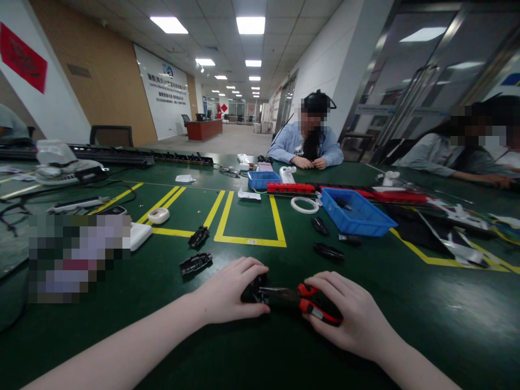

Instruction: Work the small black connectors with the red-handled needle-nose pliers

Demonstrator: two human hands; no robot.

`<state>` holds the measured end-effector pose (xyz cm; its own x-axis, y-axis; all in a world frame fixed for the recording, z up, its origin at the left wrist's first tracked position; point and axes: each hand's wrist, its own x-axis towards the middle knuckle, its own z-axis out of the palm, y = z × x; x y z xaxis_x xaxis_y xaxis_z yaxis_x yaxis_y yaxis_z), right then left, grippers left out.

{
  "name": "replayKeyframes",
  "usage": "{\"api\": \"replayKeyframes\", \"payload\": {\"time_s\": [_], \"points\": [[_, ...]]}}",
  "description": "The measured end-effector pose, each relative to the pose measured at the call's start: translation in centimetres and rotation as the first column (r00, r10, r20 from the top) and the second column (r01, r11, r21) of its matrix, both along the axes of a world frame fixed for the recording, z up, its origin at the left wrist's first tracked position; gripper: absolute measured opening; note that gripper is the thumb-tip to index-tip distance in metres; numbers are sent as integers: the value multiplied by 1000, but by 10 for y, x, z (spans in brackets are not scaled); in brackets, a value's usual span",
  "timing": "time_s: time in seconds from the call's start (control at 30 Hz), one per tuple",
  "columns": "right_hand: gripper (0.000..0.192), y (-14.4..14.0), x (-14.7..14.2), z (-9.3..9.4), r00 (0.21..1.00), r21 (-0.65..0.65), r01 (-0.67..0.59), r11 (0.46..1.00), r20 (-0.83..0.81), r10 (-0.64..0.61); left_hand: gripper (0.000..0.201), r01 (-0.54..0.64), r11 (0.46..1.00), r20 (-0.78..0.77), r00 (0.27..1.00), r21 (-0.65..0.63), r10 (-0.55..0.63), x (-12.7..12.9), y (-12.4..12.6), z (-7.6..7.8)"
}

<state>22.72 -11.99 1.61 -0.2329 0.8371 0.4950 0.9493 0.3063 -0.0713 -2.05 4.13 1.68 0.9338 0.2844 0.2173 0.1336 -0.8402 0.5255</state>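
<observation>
the left hand (227, 292) is closing its grip on a small black part (252, 292), pinning it to the green table (260, 352) so it is not slipping. the right hand (345, 314) is gripping red-handled pliers (300, 299), whose nose is reaching into the part; loose black pieces (195, 263) are lying just beyond.

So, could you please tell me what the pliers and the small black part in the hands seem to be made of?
The pliers in the right hand: dull grey jaws that look like metal, with glossy red and black grips, probably plastic or rubber. The small black part under the left hand: dark and slightly shiny, probably moulded plastic, though mostly hidden.
</observation>
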Motion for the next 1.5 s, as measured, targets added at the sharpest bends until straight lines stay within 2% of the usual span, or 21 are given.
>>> {"api": "replayKeyframes", "payload": {"time_s": [0.3, 0.5, 0.73, 0.9, 1.03, 1.17, 1.3, 1.5], "points": [[39, 0, -4, -1, 999, 54, -8, 999, -39, 11, 51, -40, 998, -9, 999, -52, 39, 2, -4, 7], [41, 0, -1, -6, 1000, 82, 12, 997, -29, -10, 30, -105, 982, -16, 994, -154, 104, 0, -8, 14], [45, -2, 4, -12, 999, 107, 30, 994, 24, -33, 25, -61, 994, 4, 998, -88, 62, 0, -7, 15], [46, -3, 3, -5, 997, 132, 14, 991, 70, -24, 26, -65, 995, -1, 998, -70, 66, 0, -7, 14], [45, -2, 1, 1, 995, 115, -7, 993, 100, -4, 27, -53, 998, 10, 999, -30, 53, 1, -5, 8], [44, -2, 3, -4, 999, 116, -1, 993, 52, -5, 28, -46, 999, 25, 999, -27, 46, 2, -4, 6], [43, -1, 2, -8, 999, 59, 24, 998, -38, -22, 26, -69, 995, 5, 998, -76, 69, 1, -7, 13], [41, -1, -3, -1, 998, 22, 22, 1000, -62, -20, 26, -79, 994, -2, 997, -81, 79, 1, -9, 15]]}}
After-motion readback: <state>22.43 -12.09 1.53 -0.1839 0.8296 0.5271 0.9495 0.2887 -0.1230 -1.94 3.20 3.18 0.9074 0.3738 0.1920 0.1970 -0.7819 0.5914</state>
